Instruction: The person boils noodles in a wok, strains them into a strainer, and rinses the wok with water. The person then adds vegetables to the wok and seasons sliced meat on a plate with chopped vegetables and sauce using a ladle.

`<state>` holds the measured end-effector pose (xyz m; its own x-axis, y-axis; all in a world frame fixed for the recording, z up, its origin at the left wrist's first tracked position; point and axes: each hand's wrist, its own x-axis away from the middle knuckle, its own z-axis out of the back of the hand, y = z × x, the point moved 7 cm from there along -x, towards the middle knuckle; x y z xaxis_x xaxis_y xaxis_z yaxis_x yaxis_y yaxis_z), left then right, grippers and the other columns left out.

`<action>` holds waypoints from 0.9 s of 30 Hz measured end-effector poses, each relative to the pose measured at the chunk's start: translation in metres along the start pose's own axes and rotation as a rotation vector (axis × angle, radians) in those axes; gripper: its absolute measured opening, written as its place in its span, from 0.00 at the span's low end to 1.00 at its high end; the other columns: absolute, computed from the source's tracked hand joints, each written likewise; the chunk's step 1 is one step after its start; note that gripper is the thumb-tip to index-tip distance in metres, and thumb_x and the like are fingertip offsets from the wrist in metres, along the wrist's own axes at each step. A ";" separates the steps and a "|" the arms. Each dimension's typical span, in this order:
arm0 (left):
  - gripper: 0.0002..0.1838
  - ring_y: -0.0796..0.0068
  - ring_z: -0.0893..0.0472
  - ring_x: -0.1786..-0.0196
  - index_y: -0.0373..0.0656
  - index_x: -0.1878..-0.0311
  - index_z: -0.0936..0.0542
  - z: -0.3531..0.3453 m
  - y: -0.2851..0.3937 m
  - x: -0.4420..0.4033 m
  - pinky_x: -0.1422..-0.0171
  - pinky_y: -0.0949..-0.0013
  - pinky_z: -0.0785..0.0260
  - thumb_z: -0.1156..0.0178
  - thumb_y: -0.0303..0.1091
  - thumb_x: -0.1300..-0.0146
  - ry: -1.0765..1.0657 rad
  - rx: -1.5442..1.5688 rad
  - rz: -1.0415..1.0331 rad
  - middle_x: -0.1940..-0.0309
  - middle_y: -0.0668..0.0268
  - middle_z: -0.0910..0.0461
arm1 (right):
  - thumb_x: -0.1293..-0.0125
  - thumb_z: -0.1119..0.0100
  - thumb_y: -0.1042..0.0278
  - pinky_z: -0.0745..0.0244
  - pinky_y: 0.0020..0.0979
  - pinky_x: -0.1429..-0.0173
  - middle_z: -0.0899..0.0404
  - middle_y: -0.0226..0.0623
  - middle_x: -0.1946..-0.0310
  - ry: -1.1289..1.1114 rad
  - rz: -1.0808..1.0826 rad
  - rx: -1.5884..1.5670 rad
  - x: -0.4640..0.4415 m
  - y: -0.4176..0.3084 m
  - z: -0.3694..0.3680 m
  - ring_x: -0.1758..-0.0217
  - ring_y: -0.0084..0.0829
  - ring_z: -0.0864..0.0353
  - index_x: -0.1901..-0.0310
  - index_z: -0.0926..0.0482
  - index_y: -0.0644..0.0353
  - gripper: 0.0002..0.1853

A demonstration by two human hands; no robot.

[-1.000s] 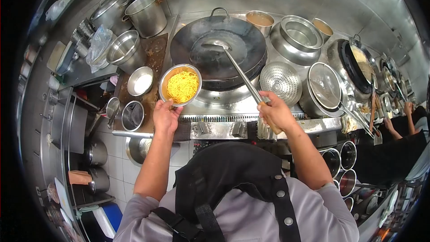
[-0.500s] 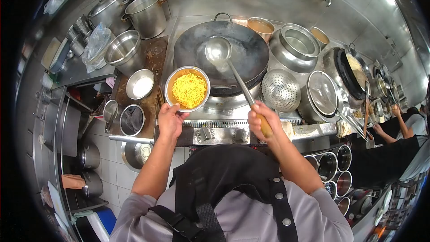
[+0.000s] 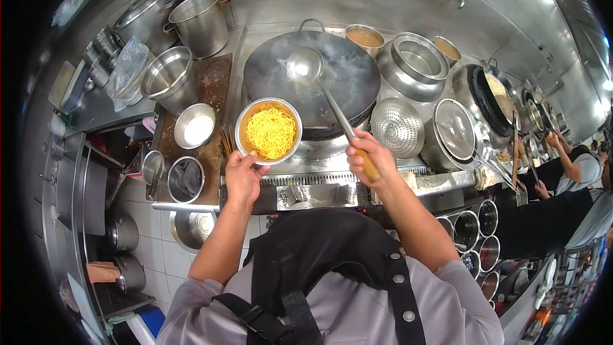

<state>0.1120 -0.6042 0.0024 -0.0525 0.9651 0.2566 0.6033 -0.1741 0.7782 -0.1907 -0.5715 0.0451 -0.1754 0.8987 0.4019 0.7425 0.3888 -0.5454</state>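
My left hand (image 3: 244,176) grips the near rim of a round metal bowl (image 3: 298,142), thumb on the edge. Yellow noodles (image 3: 271,133) fill the bowl, which is held at the wok's near left side. In my right hand (image 3: 372,158) is the wooden handle of a long ladle (image 3: 305,66). The ladle's head hangs over the dark wok (image 3: 268,64), and its shaft slants back towards me. Steam or smoke rises from the wok. Part of the wok's near left rim is hidden behind the bowl.
Right of the wok stand a perforated strainer (image 3: 397,129), a mesh skimmer (image 3: 454,129) and a large metal pot (image 3: 408,80). On the left board (image 3: 214,83) are a bowl of white contents (image 3: 195,126) and a pot with dark cloth (image 3: 186,179). Co-workers (image 3: 578,169) stand far right.
The ladle's head has shifted slightly left and up over the wok. More steam or smoke shows there now. My left hand still has the bowl of noodles in nearly the same place.
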 end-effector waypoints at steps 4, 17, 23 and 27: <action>0.02 0.72 0.17 0.64 0.43 0.57 0.27 0.004 -0.001 -0.002 0.61 0.66 0.18 0.43 0.26 0.28 -0.013 -0.023 0.000 0.61 0.62 0.18 | 0.29 0.43 0.73 0.31 0.28 0.78 0.25 0.37 0.68 0.241 0.219 0.602 -0.002 0.014 -0.005 0.78 0.25 0.29 0.34 0.40 0.49 0.25; 0.02 0.72 0.17 0.64 0.43 0.57 0.27 0.002 0.002 -0.003 0.64 0.67 0.17 0.44 0.26 0.28 -0.043 -0.022 0.000 0.60 0.62 0.18 | 0.32 0.42 0.75 0.27 0.31 0.77 0.26 0.36 0.70 0.217 0.214 0.641 -0.001 0.008 0.008 0.77 0.27 0.26 0.29 0.47 0.55 0.33; 0.02 0.71 0.16 0.63 0.43 0.57 0.27 0.003 0.000 -0.002 0.64 0.67 0.17 0.44 0.26 0.29 -0.003 -0.017 -0.005 0.60 0.62 0.18 | 0.31 0.43 0.75 0.28 0.30 0.78 0.26 0.36 0.71 0.066 0.007 0.145 0.047 0.010 -0.001 0.78 0.27 0.26 0.37 0.40 0.51 0.25; 0.02 0.71 0.16 0.63 0.42 0.57 0.26 0.001 0.001 -0.001 0.64 0.67 0.17 0.43 0.26 0.29 -0.016 0.001 -0.009 0.60 0.62 0.18 | 0.33 0.43 0.77 0.27 0.29 0.75 0.25 0.37 0.69 0.121 0.100 0.416 0.005 0.002 0.007 0.78 0.25 0.26 0.33 0.40 0.56 0.29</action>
<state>0.1130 -0.6048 0.0024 -0.0452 0.9696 0.2404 0.6038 -0.1652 0.7798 -0.1945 -0.5646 0.0413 -0.0205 0.9153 0.4023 0.4241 0.3724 -0.8255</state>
